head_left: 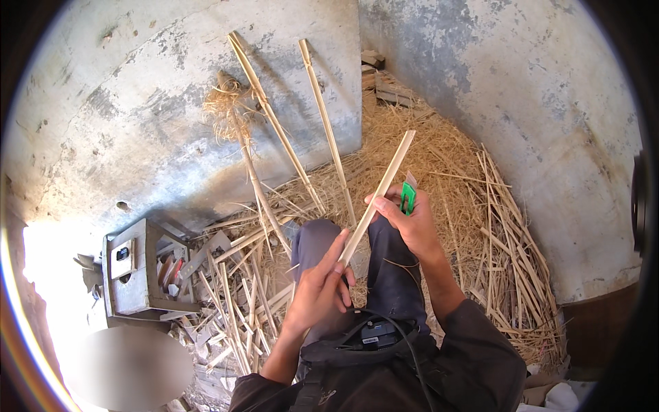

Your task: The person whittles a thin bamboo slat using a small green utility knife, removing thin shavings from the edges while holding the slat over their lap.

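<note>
Flat wooden strip (395, 165) pinched by left hand (317, 283); right hand (416, 223) grips it, plus cutter (408, 198).

From where I stand I count two bare hands, one left hand (320, 285) and one right hand (414, 223), one long pale strip (384, 184) and one green cutter (408, 198). There are two split poles (275, 121), one fibre-topped stick (251, 168) and one box (142, 275); the loose strips (506, 255) are too many to number.
</note>
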A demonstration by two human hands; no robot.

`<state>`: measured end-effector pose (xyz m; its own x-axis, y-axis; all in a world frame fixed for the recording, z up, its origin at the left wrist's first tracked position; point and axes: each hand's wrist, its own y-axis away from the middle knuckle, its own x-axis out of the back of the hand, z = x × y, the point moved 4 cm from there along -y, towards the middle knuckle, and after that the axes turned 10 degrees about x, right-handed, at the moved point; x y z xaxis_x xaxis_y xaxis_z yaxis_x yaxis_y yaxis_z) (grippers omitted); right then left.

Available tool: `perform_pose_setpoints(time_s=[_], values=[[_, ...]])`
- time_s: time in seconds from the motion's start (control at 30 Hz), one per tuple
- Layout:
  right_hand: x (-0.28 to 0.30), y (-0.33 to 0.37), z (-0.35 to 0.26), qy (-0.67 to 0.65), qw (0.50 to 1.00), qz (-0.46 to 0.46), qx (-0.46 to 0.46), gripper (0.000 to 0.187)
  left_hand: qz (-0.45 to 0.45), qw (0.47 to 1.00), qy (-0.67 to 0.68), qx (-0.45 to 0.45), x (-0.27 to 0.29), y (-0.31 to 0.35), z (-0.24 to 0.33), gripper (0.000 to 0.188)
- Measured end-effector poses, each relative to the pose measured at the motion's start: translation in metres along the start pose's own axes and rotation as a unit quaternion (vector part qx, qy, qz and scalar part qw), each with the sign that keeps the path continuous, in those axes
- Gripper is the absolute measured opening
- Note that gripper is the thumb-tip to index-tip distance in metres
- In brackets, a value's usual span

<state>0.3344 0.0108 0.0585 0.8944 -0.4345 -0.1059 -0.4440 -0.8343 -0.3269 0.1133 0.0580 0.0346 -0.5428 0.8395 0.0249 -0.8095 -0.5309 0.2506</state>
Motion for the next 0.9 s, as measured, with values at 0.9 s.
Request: perform_pose_setpoints(time_s=[0.9], values=[[0.001, 0.013, -0.001, -0.035, 0.999, -0.022, 0.024, 0.025, -0.049, 0.998, -0.048, -0.010, -0.001, 0.011, 0.010, 0.063]])
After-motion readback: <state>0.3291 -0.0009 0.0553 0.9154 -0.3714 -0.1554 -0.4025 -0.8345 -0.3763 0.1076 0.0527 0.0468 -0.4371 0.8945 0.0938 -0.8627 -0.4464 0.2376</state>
